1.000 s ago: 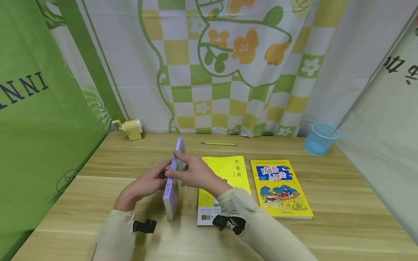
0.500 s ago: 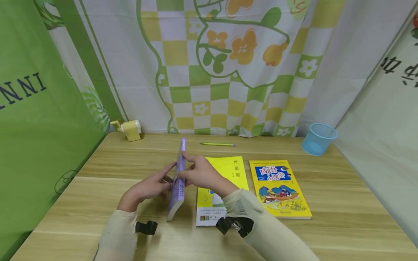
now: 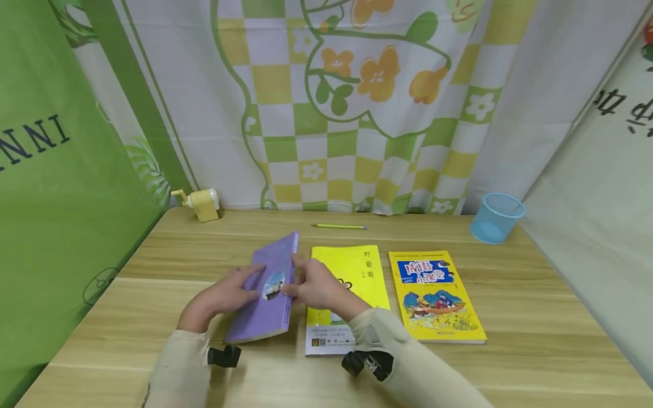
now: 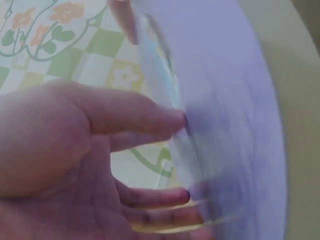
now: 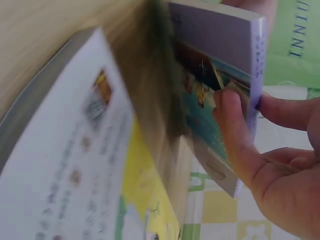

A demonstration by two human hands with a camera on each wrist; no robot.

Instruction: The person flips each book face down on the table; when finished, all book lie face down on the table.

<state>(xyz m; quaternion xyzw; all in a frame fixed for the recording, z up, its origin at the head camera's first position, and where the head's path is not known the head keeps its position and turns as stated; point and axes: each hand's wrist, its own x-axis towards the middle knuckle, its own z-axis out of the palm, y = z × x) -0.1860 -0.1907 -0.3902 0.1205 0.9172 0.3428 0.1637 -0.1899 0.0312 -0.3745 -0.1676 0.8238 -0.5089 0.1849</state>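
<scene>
A purple book [image 3: 260,317] with an oval picture on its cover is tilted just left of the table's middle, its spine toward the right. My right hand [image 3: 323,286] pinches it at the spine; in the right wrist view, a finger [image 5: 235,115] lies against the illustrated face. On the other, plainer face [image 4: 235,100] rest the extended fingers of my left hand [image 3: 224,294]. Part of the oval picture is covered by the hands. Beside the right hand lies a yellow book [image 3: 352,258], partly hidden under my forearm.
Another yellow book [image 3: 433,306] with a boat picture lies farther right. A green pencil [image 3: 339,226] lies at the back. The yellow pencil sharpener [image 3: 206,205] stands back left, and a blue mesh cup [image 3: 495,221] back right. Curtains hang around the table.
The purple book has turned from nearly upright on edge to leaning over leftward, so its oval-picture cover now faces up. Both hands moved with it, the right one slightly lower.
</scene>
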